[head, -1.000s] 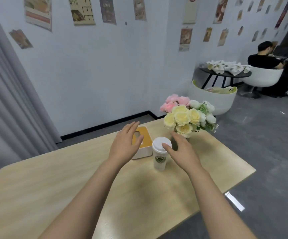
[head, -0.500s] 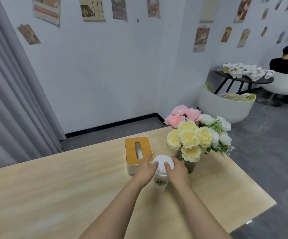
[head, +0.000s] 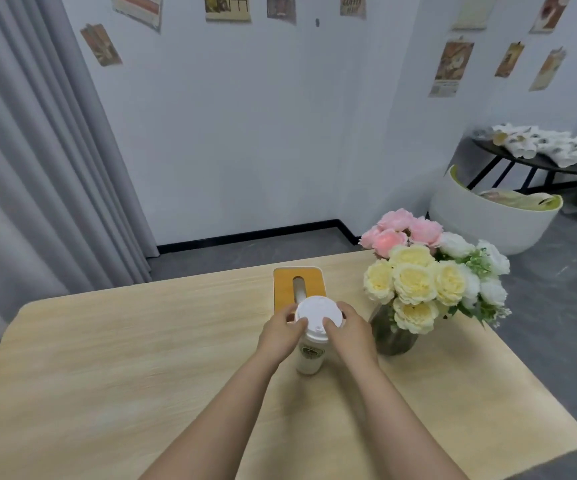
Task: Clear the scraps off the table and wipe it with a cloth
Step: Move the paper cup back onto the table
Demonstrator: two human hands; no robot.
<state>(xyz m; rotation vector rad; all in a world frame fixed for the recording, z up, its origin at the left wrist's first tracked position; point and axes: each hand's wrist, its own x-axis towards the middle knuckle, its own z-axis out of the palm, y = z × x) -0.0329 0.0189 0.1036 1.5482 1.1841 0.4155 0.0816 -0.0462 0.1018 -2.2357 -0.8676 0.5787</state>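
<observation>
A white paper coffee cup (head: 310, 358) with a green logo stands upright on the light wooden table (head: 124, 358). Its white plastic lid (head: 318, 311) is on top. My left hand (head: 280, 332) grips the lid's left rim with thumb and fingers. My right hand (head: 349, 332) grips the lid's right rim, thumb on its near edge. Both hands cover the upper part of the cup. No cloth or loose scraps show in this view.
A tissue box with an orange-brown lid (head: 299, 282) stands just behind the cup. A glass vase of pink, yellow and white flowers (head: 429, 282) stands close to my right hand. Grey curtain (head: 38, 168) hangs at left. A white tub chair (head: 488, 216) sits on the floor beyond.
Both hands came down from hovering over the tissue box and cup and closed round the cup's lid. My view has moved closer to the table.
</observation>
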